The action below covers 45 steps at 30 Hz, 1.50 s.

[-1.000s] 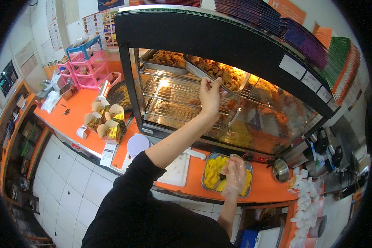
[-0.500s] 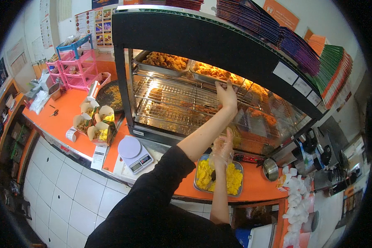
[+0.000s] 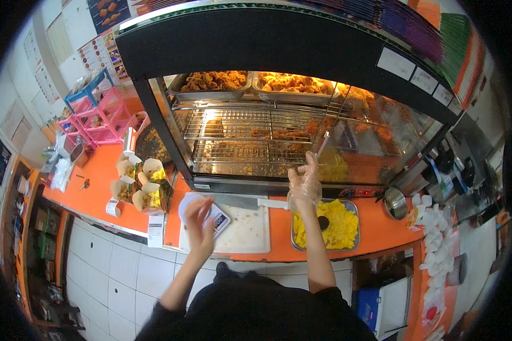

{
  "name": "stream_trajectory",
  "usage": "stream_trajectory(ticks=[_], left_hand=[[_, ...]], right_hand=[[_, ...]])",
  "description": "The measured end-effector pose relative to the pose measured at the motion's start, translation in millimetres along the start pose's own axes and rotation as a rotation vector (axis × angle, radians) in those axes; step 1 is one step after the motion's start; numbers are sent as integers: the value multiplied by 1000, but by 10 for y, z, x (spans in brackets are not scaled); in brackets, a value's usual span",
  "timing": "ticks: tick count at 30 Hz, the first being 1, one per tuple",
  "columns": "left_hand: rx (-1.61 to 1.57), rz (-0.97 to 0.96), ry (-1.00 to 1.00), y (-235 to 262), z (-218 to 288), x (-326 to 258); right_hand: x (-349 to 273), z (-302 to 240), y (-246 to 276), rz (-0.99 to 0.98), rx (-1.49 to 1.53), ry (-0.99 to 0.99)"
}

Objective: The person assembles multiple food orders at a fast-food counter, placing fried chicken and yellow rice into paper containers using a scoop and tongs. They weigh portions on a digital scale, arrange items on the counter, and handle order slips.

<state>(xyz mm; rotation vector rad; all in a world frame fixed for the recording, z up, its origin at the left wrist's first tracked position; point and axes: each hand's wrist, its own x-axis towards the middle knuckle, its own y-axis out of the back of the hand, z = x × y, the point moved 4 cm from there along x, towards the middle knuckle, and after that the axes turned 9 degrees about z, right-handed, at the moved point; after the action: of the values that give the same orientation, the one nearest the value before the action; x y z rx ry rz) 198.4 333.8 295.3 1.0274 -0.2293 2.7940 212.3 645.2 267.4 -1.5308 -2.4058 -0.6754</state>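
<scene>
My left hand (image 3: 200, 227), bare and slightly blurred, is over the lavender kitchen scale (image 3: 221, 220) and covers part of it; its fingers are apart, with nothing visible in them. My right hand (image 3: 305, 184), in a clear plastic glove, is raised before the lower front of the heated display cabinet (image 3: 222, 48). Its fingers are apart, and the fingertips are close to a short metal strip (image 3: 323, 144) on the glass; contact cannot be made out. Below the right wrist is a metal tray (image 3: 295, 241) of yellow food (image 3: 341, 224). A white-handled knife (image 3: 273, 203) lies between the hands.
Beneath the scale is a white cutting board (image 3: 250, 236). Filled food boxes (image 3: 148, 196) stand left on the orange counter (image 3: 91, 199), near a pink rack (image 3: 105, 116). Trays of fried pieces (image 3: 293, 85) are in the cabinet. A metal bowl (image 3: 395, 203) sits at right.
My left hand has come down from the cabinet's upper shelf to the scale. My gloved right hand has risen from the yellow food toward the glass. The view has shifted, uncovering the knife and board.
</scene>
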Motion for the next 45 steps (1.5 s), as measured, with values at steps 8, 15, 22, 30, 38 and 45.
stream_trajectory(ticks=[8,15,22,30,38,45], left_hand=[[288,578,553,1692,-97,-1387],[257,186,344,900,-362,-805],[110,-360,79,-885,-170,-508],[-57,-298,-28,-2177,-73,-481],[-52,-629,-28,-2878,-89,-740],[136,-730,165,-3234,-897,-919]], right_hand=[[179,55,-78,190,50,-68],[-136,-321,-532,-14,134,-73],[-403,-510,-208,-276,354,71],[-735,-165,1085,296,-35,240],[-1280,190,1687,261,-347,174],[-2216,577,1669,114,154,-261]])
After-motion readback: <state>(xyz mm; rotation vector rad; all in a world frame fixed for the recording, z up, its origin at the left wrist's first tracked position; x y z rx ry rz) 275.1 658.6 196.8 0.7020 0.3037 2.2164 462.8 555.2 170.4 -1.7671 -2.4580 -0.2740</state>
